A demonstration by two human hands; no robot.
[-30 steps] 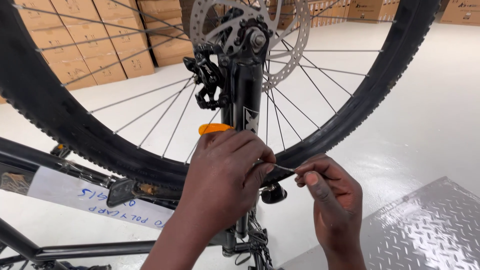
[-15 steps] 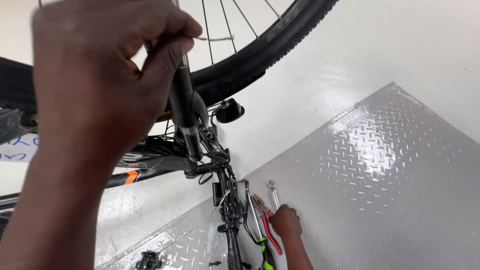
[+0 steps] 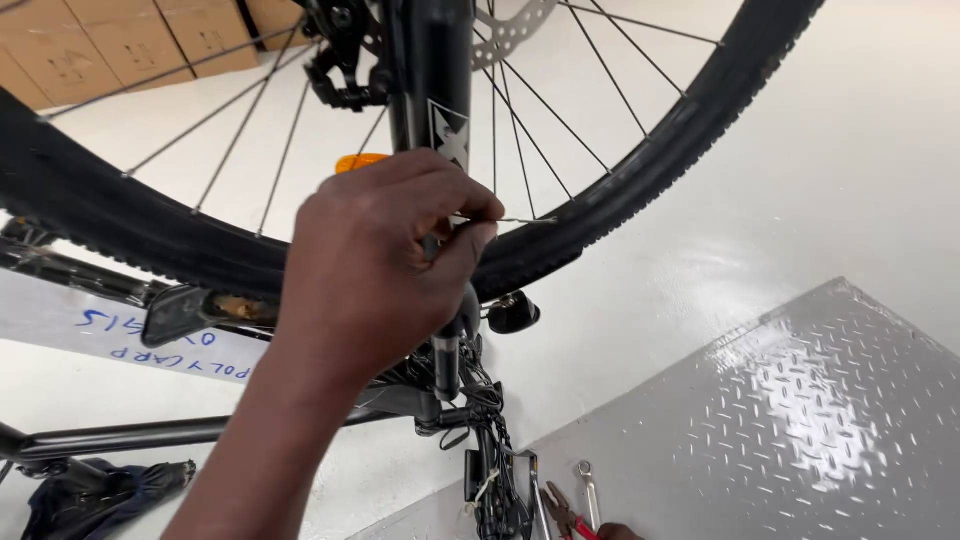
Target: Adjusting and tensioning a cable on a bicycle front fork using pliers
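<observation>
Fingers of the left hand (image 3: 375, 265) pinch a thin steel cable (image 3: 520, 221) beside the knobby rubber tyre (image 3: 640, 170).

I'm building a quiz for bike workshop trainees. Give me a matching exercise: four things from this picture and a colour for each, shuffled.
Things:
1. reflector
2. tyre
3. tread plate
4. cardboard boxes

Colours:
A. grey
B. brown
C. orange
D. black

Pairs: 1-C, 2-D, 3-A, 4-B
</observation>
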